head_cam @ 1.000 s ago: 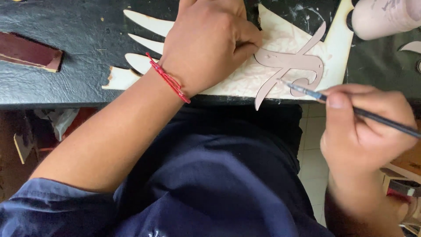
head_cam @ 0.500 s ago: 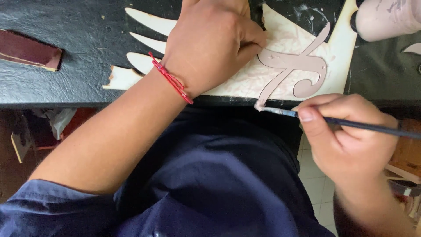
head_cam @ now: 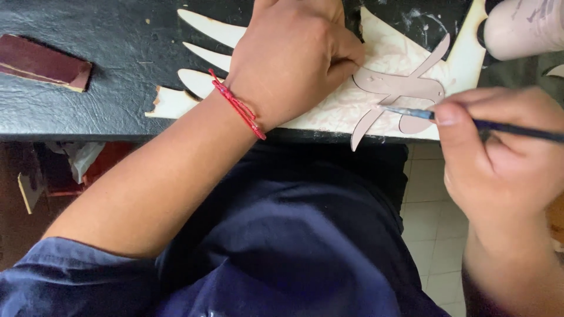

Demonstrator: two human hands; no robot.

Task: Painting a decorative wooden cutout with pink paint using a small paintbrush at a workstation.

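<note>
Pinkish cutout (head_cam: 395, 89), a thin curly flat shape with a long diagonal stroke, lies on top of a pale wooden sheet (head_cam: 382, 50) at the near edge of the dark work surface (head_cam: 106, 105), its lower tail jutting just past that edge toward the person's lap. Its long axis runs diagonally, from the tail low on the left up to a narrow tip at the upper right. To the left of the cutout, the left hand (head_cam: 294, 58) presses down with curled fingers, the fingertips touching the cutout's left end and pinning it to the sheet; a red string bracelet (head_cam: 238, 110) circles that wrist. To the right of the cutout, the right hand (head_cam: 499, 158) pinches a slim dark-handled paintbrush (head_cam: 470, 121) between thumb and fingers, closed firmly on the handle. The brush lies nearly level, pointing left, and its blue-tinted tip touches the cutout near the middle, just above the rounded lower lobe. So the cutout sits directly left of the brush grip, and the brush crosses its diagonal stroke at an angle; the left hand is the one in firmer contact. Up and right of the cutout stands a pale paint-smeared container (head_cam: 523, 26). Far left of the cutout lies a reddish-brown block (head_cam: 41, 66).
</note>
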